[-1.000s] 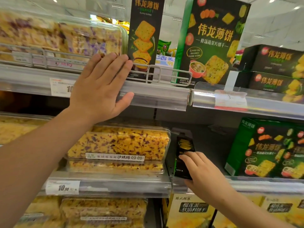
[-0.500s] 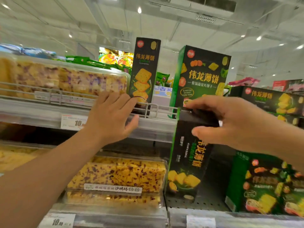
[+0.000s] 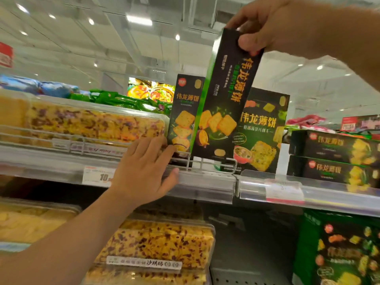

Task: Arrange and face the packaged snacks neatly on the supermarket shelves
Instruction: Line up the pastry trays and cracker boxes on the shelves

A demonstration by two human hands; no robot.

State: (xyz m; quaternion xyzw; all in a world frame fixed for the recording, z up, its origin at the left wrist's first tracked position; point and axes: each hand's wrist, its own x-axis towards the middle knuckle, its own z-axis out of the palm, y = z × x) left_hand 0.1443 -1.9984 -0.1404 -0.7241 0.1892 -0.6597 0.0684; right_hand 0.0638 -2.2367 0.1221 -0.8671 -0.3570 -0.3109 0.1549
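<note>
Black and green card, the cracker box [image 3: 224,95] hangs tilted from the right hand [image 3: 287,25], whose thumb and fingers pinch its top end from above; its lower end sits just over the front edge of the upper shelf [image 3: 201,182], behind the wire rail [image 3: 211,163]. Nearer, the left hand [image 3: 141,171] lies flat with straight fingers on that shelf's clear front strip, fingertips touching the foot of the narrow upright box [image 3: 185,112], gripping nothing. To seat the held box well, I judge it should be righted until its long side is upright, then lowered into the gap between the narrow upright box and the wide green box [image 3: 265,130] behind it, with its bottom clearing the rail before it goes down. The left hand looks well placed to steady the neighbour so it does not tip. The printed front should end flush with the front edge, in line with the neighbours. Farther right, two flat boxes [image 3: 333,155] lie stacked on the same shelf.
</note>
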